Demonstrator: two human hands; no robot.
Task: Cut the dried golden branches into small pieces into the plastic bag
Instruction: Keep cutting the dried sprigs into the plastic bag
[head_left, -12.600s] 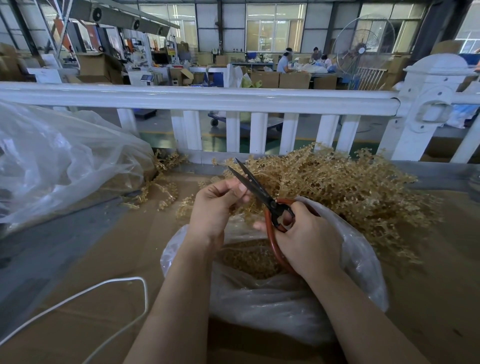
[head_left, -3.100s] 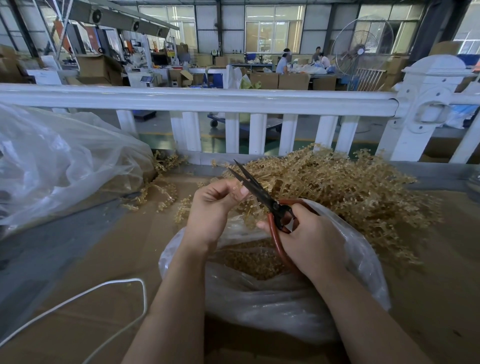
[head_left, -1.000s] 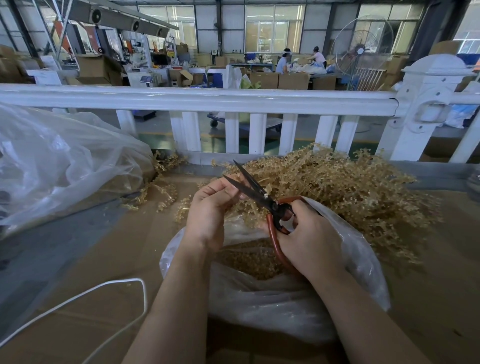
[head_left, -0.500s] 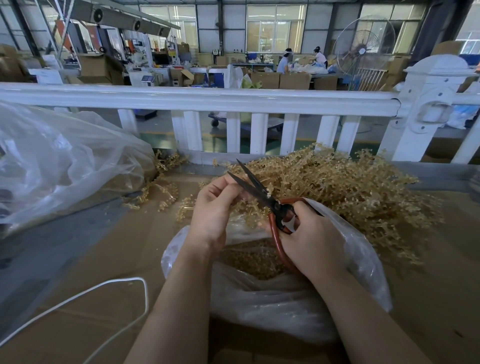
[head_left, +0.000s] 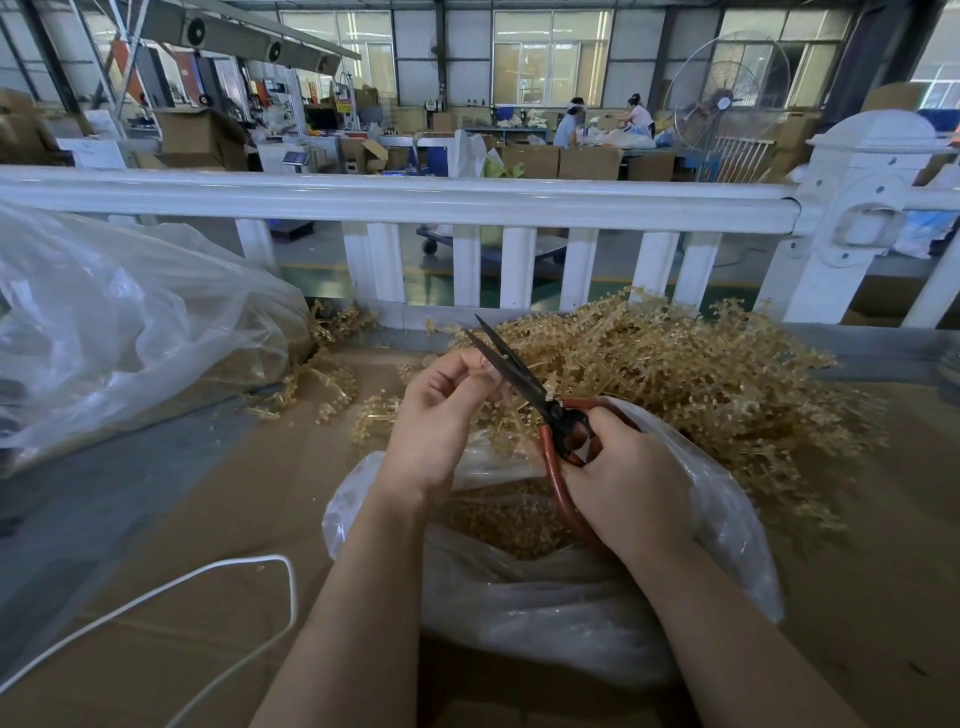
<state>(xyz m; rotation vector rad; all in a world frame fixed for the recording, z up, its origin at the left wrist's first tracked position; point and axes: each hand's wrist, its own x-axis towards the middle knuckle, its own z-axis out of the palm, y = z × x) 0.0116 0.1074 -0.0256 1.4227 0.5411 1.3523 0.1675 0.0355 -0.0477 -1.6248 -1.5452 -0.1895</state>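
Dried golden branches lie heaped on the table just behind the open plastic bag, whose bottom already holds a layer of cut pieces. The left hand pinches one sprig between thumb and fingertips over the bag's mouth; the right hand is wrapped round the red handles of the scissors, whose dark blades stand slightly apart beside the left fingertips. To do this cut well, I judge the sprig should be fed in short lengths deep between the blades, with the fingertips kept back from the edge and the cut made over the opening so pieces drop inside.

Counted: one pair of scissors, one bag being filled, one large clear bag at the left, one white cord, one main heap, and a few stray sprigs on the table.
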